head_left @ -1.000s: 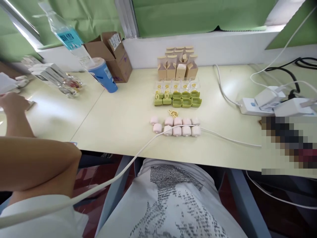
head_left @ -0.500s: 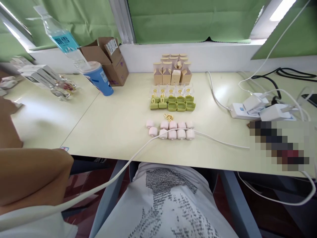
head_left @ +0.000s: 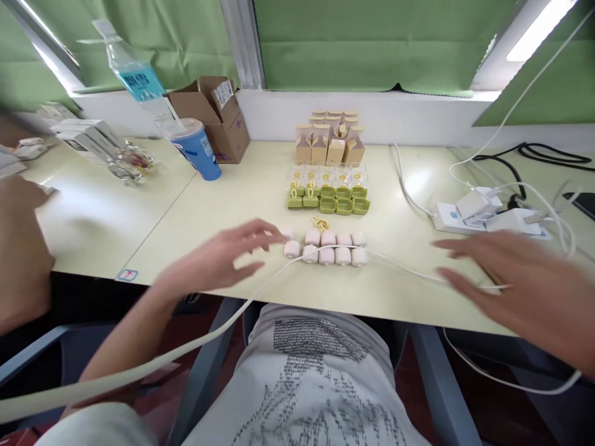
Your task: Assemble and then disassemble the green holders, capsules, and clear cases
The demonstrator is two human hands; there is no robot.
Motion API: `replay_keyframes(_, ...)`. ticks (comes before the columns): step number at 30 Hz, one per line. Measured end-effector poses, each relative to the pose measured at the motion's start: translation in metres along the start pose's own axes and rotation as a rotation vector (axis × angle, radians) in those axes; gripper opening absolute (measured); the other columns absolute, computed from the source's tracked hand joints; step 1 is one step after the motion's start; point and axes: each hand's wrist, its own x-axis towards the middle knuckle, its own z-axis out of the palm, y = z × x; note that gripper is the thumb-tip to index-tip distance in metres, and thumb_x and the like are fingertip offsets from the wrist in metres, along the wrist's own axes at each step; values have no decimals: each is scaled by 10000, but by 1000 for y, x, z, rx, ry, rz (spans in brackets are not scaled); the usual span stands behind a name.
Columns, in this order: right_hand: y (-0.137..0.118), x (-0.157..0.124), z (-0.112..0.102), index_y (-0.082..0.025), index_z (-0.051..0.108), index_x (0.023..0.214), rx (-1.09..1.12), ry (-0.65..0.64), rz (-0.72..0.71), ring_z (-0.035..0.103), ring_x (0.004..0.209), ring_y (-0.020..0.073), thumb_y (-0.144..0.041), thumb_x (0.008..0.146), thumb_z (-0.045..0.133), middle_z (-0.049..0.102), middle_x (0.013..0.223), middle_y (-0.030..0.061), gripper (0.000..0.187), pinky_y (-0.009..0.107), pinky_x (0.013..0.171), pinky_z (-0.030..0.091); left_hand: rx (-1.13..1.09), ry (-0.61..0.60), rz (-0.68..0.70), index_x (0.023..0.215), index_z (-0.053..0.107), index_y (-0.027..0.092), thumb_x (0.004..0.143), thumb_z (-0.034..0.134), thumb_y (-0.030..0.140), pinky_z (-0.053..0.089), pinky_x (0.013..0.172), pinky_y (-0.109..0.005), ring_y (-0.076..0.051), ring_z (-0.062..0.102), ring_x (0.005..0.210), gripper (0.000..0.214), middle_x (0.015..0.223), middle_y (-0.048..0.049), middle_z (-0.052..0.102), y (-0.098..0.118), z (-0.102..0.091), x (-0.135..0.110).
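My left hand point(head_left: 227, 255), fingers apart and holding nothing, hovers beside the left end of two rows of small pale pink rounded pieces point(head_left: 327, 255). Its fingertips partly cover the leftmost back piece. To the right, my right hand point(head_left: 520, 279) is blurred, thumb and fingers spread, over the right part of the table point(head_left: 409, 297). Just behind the pink pieces lies a small pile of yellow loops point(head_left: 320, 223). Farther back stand green square pieces point(head_left: 344, 205), some open like cups and two with loops, then clear plastic pieces point(head_left: 341, 176).
Small open cardboard boxes point(head_left: 320, 145) stand near the wall. Across the pink pieces runs a white cable point(head_left: 395, 261). A power strip point(head_left: 446, 218) with plugs is at right. At left are a blue cup point(head_left: 198, 152), a bottle point(head_left: 139, 80), a brown carton point(head_left: 230, 127) and another person's arm point(head_left: 23, 248).
Both my hands have come into view over the table, the left from lower left, the right from the right. The other person's arm has shifted at the left edge. The camera view has tilted slightly.
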Motion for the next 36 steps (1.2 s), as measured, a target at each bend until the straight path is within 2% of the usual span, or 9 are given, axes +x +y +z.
replay_keyframes(3, 75, -22, -34, -366, 861, 1119, -422, -285, 119, 789, 999, 396, -684, 1014, 650, 797, 985, 204, 396, 552, 829, 665, 88, -157, 90, 1532, 717, 285, 1136, 625, 203, 673, 893, -326, -201, 811, 1077, 414, 1482, -152, 727, -3, 37, 2)
replay_keyframes(6, 118, -26, -34, -303, 787, 1195, -643, -530, 240, 784, 1090, 386, -484, 1041, 472, 807, 1081, 186, 395, 589, 921, 636, 44, -76, 123, 1334, 817, 230, 1159, 600, 196, 650, 831, -297, -176, 811, 984, 280, 1348, -152, 784, -8, 62, 13)
replay_keyframes(13, 94, -23, -60, -397, 808, 981, -556, -333, 131, 737, 1062, 355, -645, 1109, 468, 780, 1029, 214, 440, 588, 961, 548, -166, 247, 31, 1174, 899, 341, 1106, 723, 245, 700, 864, -304, -197, 848, 994, 211, 1147, -80, 866, 2, 47, 26)
replay_keyframes(18, 75, -68, -78, -472, 899, 1047, -342, -794, 292, 792, 1044, 349, -687, 1075, 592, 754, 1081, 234, 376, 569, 871, 599, -492, -191, 108, 1377, 849, 378, 1138, 634, 190, 709, 886, -277, -216, 872, 1033, 372, 1187, -110, 879, 21, 40, -5)
replay_keyframes(21, 65, -78, -68, -482, 898, 1136, -304, -949, 331, 819, 1058, 343, -567, 1094, 634, 795, 1143, 179, 280, 519, 901, 650, -432, -406, 77, 1629, 679, 367, 1124, 612, 134, 700, 892, -280, -223, 864, 1028, 560, 1201, -114, 879, 20, 46, -21)
replay_keyframes(24, 62, -60, -62, -440, 901, 1083, -329, -833, 279, 826, 1022, 314, -581, 1119, 609, 834, 1138, 135, 326, 476, 930, 659, -377, -437, 23, 1689, 609, 358, 1123, 541, 78, 691, 861, -242, -175, 864, 958, 635, 1222, -75, 888, 11, 42, -21)
replay_keyframes(28, 68, -14, -59, -398, 882, 994, -363, -798, 246, 811, 867, 286, -616, 1117, 573, 860, 1041, 128, 398, 450, 785, 625, -402, -290, -32, 1426, 821, 295, 1148, 576, 168, 690, 840, -213, -151, 871, 957, 392, 1206, -68, 895, -3, 19, 5)
replay_keyframes(32, 76, 35, -37, -355, 868, 976, -463, -728, 89, 810, 860, 263, -526, 1111, 535, 875, 1002, 93, 398, 440, 782, 583, -283, -139, -75, 1241, 881, 251, 1088, 748, 356, 663, 792, -261, -182, 849, 903, 228, 1105, -74, 900, -24, 2, 55)
replay_keyframes(36, 74, 92, 10, -290, 858, 979, -725, -615, -4, 761, 795, 278, -300, 1026, 660, 833, 866, 71, 204, 402, 701, 515, -62, -94, -67, 1222, 870, 209, 1033, 744, 273, 597, 793, -286, -188, 794, 934, 236, 1067, -48, 887, -56, 3, 122)
